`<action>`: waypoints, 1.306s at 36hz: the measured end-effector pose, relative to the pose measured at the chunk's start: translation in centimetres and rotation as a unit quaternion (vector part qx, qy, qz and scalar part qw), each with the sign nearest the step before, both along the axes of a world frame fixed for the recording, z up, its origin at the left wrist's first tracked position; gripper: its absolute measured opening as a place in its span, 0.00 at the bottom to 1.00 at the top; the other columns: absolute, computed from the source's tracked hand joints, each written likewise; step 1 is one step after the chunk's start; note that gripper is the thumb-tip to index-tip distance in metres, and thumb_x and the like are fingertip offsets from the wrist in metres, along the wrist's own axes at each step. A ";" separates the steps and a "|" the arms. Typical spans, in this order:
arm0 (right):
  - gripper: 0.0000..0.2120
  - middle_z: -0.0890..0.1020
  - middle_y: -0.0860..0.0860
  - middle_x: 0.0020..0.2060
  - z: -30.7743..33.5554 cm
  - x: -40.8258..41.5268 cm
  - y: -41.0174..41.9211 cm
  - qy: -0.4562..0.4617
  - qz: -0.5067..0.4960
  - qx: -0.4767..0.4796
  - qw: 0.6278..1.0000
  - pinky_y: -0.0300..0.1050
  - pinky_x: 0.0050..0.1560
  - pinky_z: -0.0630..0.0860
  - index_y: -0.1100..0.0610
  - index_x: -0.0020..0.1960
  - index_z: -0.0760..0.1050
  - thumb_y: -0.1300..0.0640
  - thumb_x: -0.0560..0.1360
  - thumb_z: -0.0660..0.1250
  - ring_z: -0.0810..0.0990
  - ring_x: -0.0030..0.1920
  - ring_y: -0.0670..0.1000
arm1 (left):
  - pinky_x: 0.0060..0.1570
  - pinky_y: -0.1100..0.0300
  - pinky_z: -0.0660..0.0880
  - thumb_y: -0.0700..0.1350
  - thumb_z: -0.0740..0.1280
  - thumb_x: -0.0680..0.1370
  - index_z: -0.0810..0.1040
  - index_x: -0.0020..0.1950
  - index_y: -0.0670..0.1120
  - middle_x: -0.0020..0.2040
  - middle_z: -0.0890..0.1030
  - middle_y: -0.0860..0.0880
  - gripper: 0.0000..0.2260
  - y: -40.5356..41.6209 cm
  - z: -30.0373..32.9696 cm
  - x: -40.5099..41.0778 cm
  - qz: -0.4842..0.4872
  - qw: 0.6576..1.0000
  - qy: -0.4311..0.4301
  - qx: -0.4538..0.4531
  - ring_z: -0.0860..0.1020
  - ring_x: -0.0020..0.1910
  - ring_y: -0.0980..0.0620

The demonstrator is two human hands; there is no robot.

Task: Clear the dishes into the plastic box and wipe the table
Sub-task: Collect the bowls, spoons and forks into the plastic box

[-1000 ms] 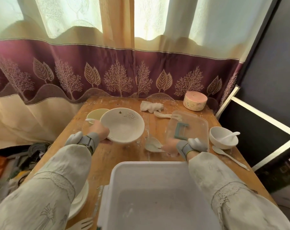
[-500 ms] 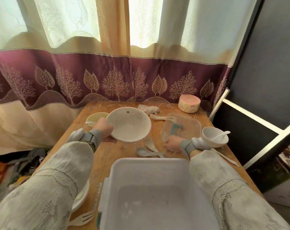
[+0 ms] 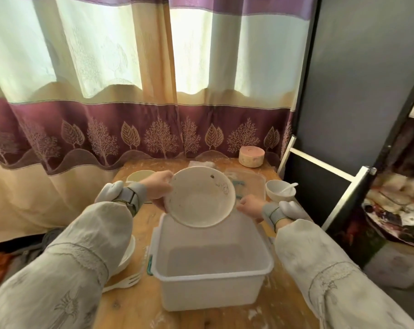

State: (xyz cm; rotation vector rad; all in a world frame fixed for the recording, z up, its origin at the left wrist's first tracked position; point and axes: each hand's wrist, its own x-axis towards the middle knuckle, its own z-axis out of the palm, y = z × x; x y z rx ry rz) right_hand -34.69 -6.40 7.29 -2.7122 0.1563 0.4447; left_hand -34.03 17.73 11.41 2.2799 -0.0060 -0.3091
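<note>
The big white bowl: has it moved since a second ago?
Yes. The big white bowl, gripped by the left hand, has come up off the table and towards the person, now tilted above the plastic box's far edge.

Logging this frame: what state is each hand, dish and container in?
Left hand: grips the big bowl's left rim.
Right hand: at the big bowl's right rim; grip unclear.
Big bowl: lifted, tilted, above the box's far edge.
Plastic box: open, nothing visible inside.
Small bowl: upright on the table, spoon inside.
Clear lid: flat on the table.
Fork: lying by the box.
</note>
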 end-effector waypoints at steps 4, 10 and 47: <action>0.14 0.76 0.59 0.59 -0.8 -0.9 0.3 -0.002 0.024 -0.011 1.000 0.40 0.54 0.71 0.65 0.61 0.73 0.60 0.80 0.55 0.74 0.61 0.57 | 0.33 0.52 0.81 0.36 0.58 0.78 0.68 0.67 0.47 0.54 0.76 0.44 0.18 -0.6 -0.6 -1.6 -0.070 0.993 0.002 0.097 0.83 0.47 0.43; 0.19 0.69 0.59 0.68 -1.6 -2.2 0.3 -0.046 0.031 -0.038 0.998 0.45 0.63 0.66 0.59 0.71 0.63 0.64 0.80 0.55 0.69 0.67 0.59 | 0.41 0.58 0.81 0.41 0.57 0.79 0.68 0.67 0.53 0.59 0.77 0.46 0.17 -1.8 -2.7 -2.9 -0.145 0.948 -0.034 0.281 0.80 0.50 0.47; 0.14 0.79 0.56 0.53 -1.1 5.2 9.0 -0.030 0.079 -0.004 0.996 0.43 0.52 0.74 0.62 0.54 0.78 0.60 0.77 0.56 0.77 0.53 0.55 | 0.32 0.64 0.72 0.44 0.60 0.80 0.79 0.54 0.43 0.42 0.80 0.48 0.10 7.8 -6.0 3.1 0.024 0.986 -0.050 0.160 0.75 0.33 0.54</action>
